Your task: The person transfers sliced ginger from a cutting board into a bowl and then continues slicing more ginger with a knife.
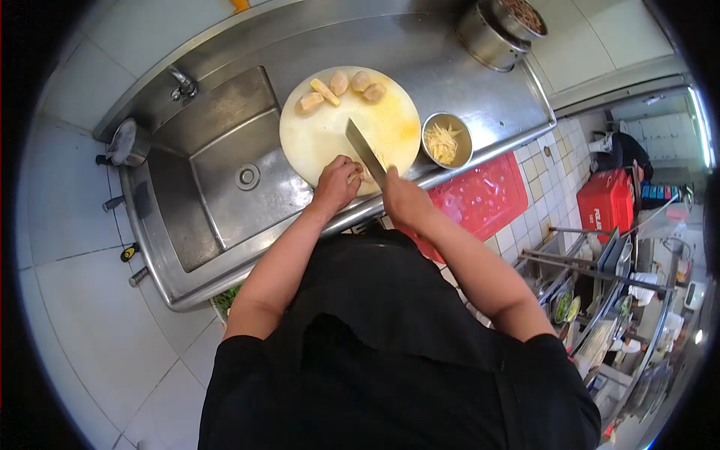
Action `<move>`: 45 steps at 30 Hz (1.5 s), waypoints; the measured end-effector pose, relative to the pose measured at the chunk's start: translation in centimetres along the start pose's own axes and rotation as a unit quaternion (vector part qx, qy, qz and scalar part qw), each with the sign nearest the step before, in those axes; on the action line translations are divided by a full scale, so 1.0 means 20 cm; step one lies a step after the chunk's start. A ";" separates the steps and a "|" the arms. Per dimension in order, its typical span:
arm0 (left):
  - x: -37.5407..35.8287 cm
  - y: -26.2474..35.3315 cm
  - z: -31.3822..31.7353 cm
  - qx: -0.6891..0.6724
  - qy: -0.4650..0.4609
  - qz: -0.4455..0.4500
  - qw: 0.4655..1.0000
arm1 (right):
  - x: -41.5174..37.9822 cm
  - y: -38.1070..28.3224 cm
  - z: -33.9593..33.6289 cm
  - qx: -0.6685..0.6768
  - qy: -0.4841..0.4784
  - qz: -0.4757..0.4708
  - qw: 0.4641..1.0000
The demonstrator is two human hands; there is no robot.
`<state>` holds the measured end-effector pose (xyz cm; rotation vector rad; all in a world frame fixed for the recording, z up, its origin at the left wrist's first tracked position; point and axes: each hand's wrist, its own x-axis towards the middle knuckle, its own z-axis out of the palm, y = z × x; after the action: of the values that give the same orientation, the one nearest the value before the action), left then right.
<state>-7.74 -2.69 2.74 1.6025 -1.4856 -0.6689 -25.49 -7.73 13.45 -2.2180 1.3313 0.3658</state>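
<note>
My right hand [406,199] grips the handle of a kitchen knife with a broad blade [363,150], which points away from me over a round white cutting board [304,142]. Left of the blade, my left hand [339,182] has its fingers curled down on a pale piece of peeled root, mostly hidden under them. Thin yellowish shreds [380,159] lie by the blade's right side. At the board's far side are several peeled root pieces [339,82], one a long cut slab [324,91]. A metal bowl [466,140] of pale strips [442,144] stands right of the board.
A steel sink [232,142] with a tap [182,84] is on the left of the steel counter [420,52]. Metal pots [491,37] stand at the far right. A red mat [480,199] covers floor tiles below. Beyond are a red box [604,202], shelving [600,277] and a person [630,152].
</note>
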 end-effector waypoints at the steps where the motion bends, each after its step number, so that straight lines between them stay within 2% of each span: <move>1: 0.02 0.00 0.00 -0.025 0.006 -0.008 1.000 | 0.06 -0.05 -0.09 -0.012 -0.001 -0.022 1.000; 3: 0.02 0.00 -0.01 -0.019 0.005 -0.006 1.000 | 0.04 -0.13 -0.21 -0.021 -0.004 -0.045 0.999; 5: 0.02 -0.01 0.00 -0.018 0.005 -0.006 1.000 | -0.04 -0.16 -0.28 -0.001 -0.064 0.000 0.998; 7: 0.02 -0.03 0.01 -0.013 0.010 -0.003 1.000 | -0.13 -0.06 -0.11 -0.030 -0.043 -0.019 0.998; 10: 0.01 -0.02 0.00 0.003 0.016 0.007 1.000 | -0.16 0.00 0.02 0.000 -0.021 0.016 1.000; 14: 0.02 0.02 -0.01 -0.012 0.000 -0.030 0.999 | 0.04 -0.03 -0.10 -0.005 0.029 -0.055 0.998; 15: 0.03 0.01 -0.01 -0.008 -0.004 -0.026 1.000 | 0.05 -0.06 -0.15 -0.001 0.033 -0.054 0.998; 18: 0.02 -0.01 0.00 -0.025 0.009 -0.034 0.999 | -0.04 -0.13 -0.21 -0.028 -0.047 -0.008 0.998; 22: 0.01 -0.03 0.02 0.001 0.001 -0.029 1.000 | -0.13 -0.02 0.02 0.002 -0.028 0.033 0.999; 25: 0.02 -0.02 0.01 -0.002 0.007 -0.025 1.000 | -0.06 -0.02 -0.01 0.002 0.002 -0.023 1.000; 27: 0.04 -0.02 0.02 0.003 0.014 -0.019 1.000 | 0.03 -0.07 -0.14 0.016 0.012 -0.028 0.999; 29: 0.01 -0.06 0.04 -0.015 0.042 -0.013 0.999 | 0.03 -0.13 -0.23 -0.023 -0.051 -0.002 0.998; 31: 0.01 -0.02 0.02 -0.014 0.024 -0.032 0.999 | -0.08 -0.11 -0.22 -0.012 -0.074 0.003 0.997; 33: 0.01 0.00 0.01 -0.017 0.014 -0.056 0.998 | -0.15 -0.03 -0.06 -0.010 -0.038 0.002 0.999; 35: 0.02 0.00 0.01 -0.003 0.013 -0.043 0.999 | -0.12 0.03 0.06 0.006 -0.027 0.018 0.999; 37: 0.05 -0.03 0.01 0.010 0.025 -0.024 0.999 | -0.07 0.03 0.04 -0.011 0.036 -0.052 0.998; 38: 0.01 -0.04 0.02 0.021 0.026 -0.008 0.999 | -0.05 0.02 0.04 -0.002 0.034 -0.044 0.998; 40: 0.03 -0.07 0.03 0.016 0.032 0.008 0.999 | 0.02 -0.09 -0.17 -0.016 -0.012 -0.041 0.999; 42: 0.00 -0.07 0.03 0.007 0.034 0.011 0.999 | -0.06 -0.13 -0.21 -0.014 -0.026 -0.023 0.999; 45: 0.01 -0.03 0.01 0.026 0.024 0.003 0.999 | -0.15 -0.05 -0.08 -0.001 -0.040 -0.023 0.999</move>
<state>-7.60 -2.97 2.20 1.6417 -1.4844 -0.5881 -26.05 -6.12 16.52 -2.2068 1.2370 0.4344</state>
